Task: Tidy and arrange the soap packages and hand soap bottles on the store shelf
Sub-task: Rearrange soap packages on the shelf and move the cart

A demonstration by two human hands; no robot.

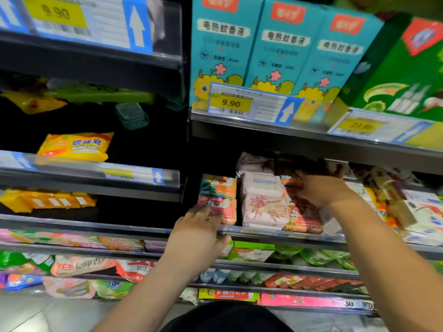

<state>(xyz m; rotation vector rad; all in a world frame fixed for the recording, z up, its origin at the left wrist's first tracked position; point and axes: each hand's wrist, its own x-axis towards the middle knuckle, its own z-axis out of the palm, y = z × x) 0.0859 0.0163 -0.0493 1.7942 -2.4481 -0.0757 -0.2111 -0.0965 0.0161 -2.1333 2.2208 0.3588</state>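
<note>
Touches with the left hand (199,226), fingers loose and fairly straight, the orange-and-teal plastic soap package (219,200) at the front edge of the dark metal shelf (275,234). Grips with the right hand (321,188), fingers curled, a red-orange plastic soap package (300,207), just beside a pink floral soap package (263,209). Overhead, light-blue cardboard boxes (282,44).

Blue boxes (282,44) show pink flowers. The soap pack (263,209) is pink with purple flowers. The left pack (74,147) is yellow.
</note>
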